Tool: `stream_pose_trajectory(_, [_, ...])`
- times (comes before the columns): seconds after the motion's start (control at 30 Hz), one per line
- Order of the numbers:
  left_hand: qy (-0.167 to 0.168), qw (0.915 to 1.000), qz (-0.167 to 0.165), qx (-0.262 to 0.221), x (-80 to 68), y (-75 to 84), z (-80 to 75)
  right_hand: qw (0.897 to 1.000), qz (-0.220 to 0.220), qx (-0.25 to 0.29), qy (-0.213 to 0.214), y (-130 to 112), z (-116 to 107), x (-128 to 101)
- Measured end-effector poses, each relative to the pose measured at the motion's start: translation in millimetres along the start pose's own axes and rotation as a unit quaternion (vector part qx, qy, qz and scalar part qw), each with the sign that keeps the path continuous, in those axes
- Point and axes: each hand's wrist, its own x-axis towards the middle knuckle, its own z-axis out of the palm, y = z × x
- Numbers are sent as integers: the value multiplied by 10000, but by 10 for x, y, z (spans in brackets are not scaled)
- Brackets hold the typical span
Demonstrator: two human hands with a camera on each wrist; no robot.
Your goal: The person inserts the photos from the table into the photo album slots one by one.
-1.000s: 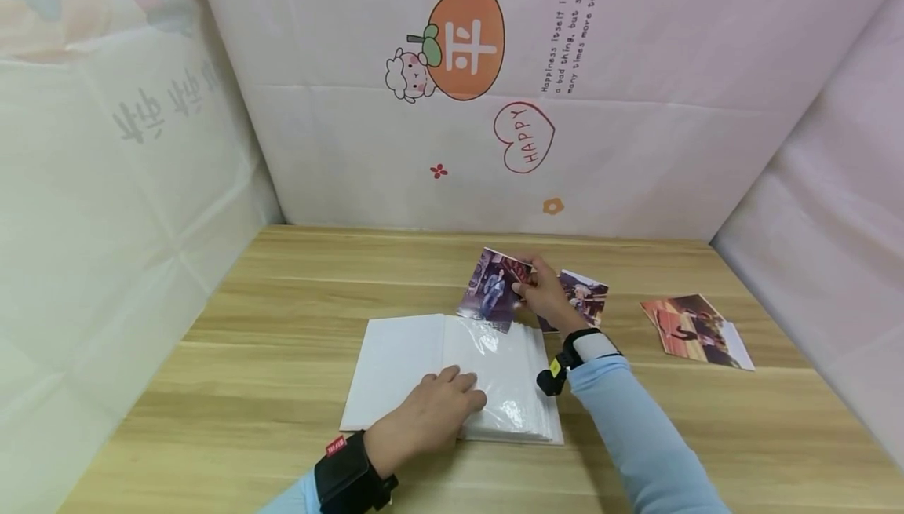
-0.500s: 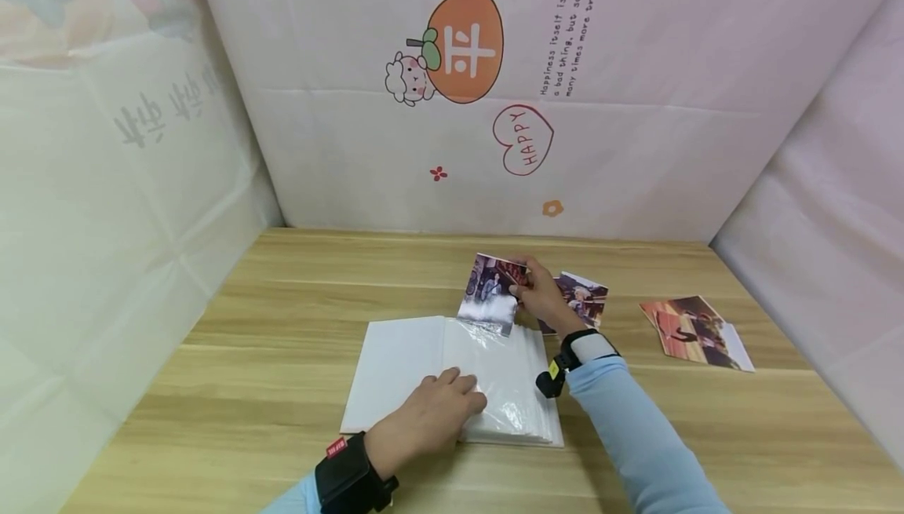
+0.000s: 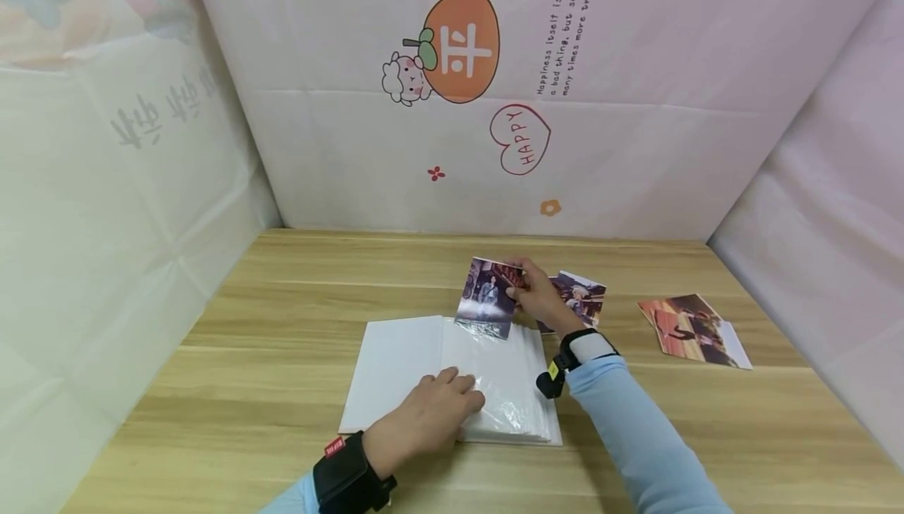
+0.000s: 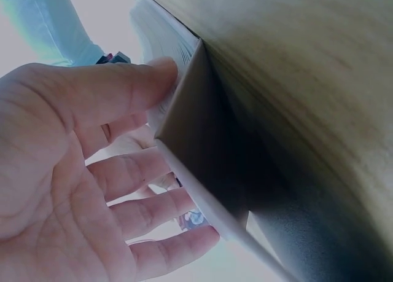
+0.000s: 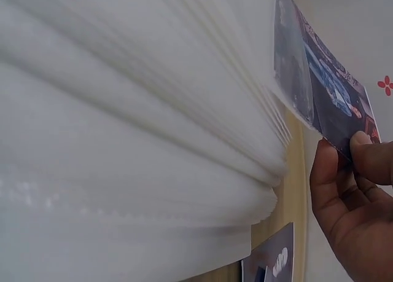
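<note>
photo | lower edge hidden in album sleeve | right hand pinches | left hand flat

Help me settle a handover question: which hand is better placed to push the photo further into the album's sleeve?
The right hand, probably. It already pinches the photo by its edge, with the lower end at the album page. The left hand rests flat on the page, steadying it.

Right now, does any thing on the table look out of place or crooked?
Nothing looks damaged or spilled. Only the loose photos at the right lie fanned and askew. The right hand pinches one photo at the album sleeve; the left hand presses the page.
</note>
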Motion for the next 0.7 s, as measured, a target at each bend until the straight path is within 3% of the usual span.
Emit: stream_pose_trajectory(0.7, [108,9999,-21,38,-16,10,-7,9962,-246,-149,-826,-47,22,-88])
